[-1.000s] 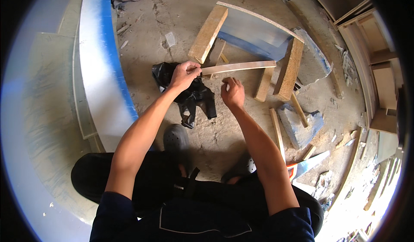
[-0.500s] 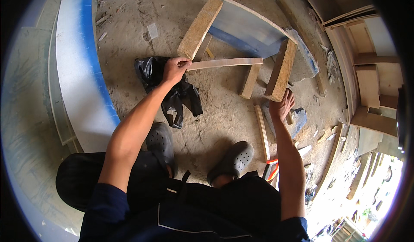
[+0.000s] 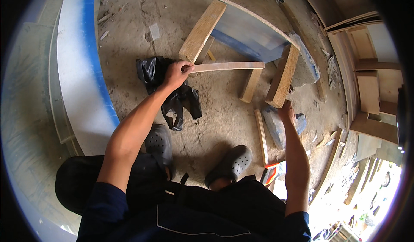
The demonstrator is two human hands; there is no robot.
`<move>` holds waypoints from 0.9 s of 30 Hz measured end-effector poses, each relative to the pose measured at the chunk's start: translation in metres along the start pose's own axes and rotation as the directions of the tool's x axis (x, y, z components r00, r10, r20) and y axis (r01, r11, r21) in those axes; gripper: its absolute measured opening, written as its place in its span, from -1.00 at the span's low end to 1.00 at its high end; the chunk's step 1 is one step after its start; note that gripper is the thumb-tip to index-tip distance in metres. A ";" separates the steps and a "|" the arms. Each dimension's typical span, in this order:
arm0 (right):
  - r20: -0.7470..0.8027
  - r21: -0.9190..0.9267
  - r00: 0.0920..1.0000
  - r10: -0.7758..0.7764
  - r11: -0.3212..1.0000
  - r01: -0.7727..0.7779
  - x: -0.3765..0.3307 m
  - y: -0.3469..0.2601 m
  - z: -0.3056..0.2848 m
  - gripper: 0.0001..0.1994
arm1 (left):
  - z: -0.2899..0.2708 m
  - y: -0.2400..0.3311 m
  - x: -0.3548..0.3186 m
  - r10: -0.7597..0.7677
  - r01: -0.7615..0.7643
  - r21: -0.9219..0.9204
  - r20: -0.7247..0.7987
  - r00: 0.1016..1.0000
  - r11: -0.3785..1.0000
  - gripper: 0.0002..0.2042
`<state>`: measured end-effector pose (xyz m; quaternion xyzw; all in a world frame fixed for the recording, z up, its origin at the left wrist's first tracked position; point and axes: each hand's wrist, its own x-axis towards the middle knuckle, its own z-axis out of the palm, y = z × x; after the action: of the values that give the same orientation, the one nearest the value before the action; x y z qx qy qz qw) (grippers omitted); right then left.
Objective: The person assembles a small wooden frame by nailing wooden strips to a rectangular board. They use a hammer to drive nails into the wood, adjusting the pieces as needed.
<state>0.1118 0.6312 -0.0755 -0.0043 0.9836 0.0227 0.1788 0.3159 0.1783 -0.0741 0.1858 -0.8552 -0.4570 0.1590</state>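
Observation:
A wooden frame with a pale board (image 3: 252, 31) as its far side stands on the ground. Its left leg (image 3: 202, 31) and right leg (image 3: 283, 78) are thick, rough-faced wood pieces. A thin wood strip (image 3: 228, 66) spans between them. Pinching the strip's left end, my left hand (image 3: 177, 75) is closed beside the foot of the left leg. Just past the near end of the right leg is my right hand (image 3: 288, 111), its fingers curled. What it grips is hidden. Below the strip's right end, a short wood block (image 3: 251, 86) stands.
A black plastic bag (image 3: 151, 71) lies under my left hand. A grey-blue stone block (image 3: 276, 128), a narrow wood strip (image 3: 261, 136) and an orange-handled saw (image 3: 270, 173) lie near my right forearm. Wooden cabinets (image 3: 366, 82) line the right; a blue-edged white panel (image 3: 82, 69) lies left.
My right hand has moved slightly nearer to me and its fingers have curled in by the right leg's end. My left hand still pinches the strip. The view has shifted a little.

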 end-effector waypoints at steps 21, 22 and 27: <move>0.044 0.586 0.991 -0.130 0.806 0.080 0.076 0.009 0.045 -0.42 | 0.008 0.007 0.004 0.045 -0.040 0.197 -0.023 0.999 0.980 -0.77; -0.034 0.587 0.984 -0.176 0.794 0.162 0.061 0.007 0.054 -0.40 | 0.008 0.009 0.003 0.031 -0.026 0.217 -0.020 0.999 0.976 -0.78; -0.308 0.677 0.944 0.120 0.725 0.128 -0.013 -0.039 0.033 -0.46 | -0.003 0.009 0.002 0.036 -0.041 0.275 0.023 0.999 0.960 -0.81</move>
<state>0.1363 0.5935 -0.1039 0.0565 0.9368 -0.3454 0.0000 0.3137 0.1794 -0.0650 0.1854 -0.9153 -0.3318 0.1331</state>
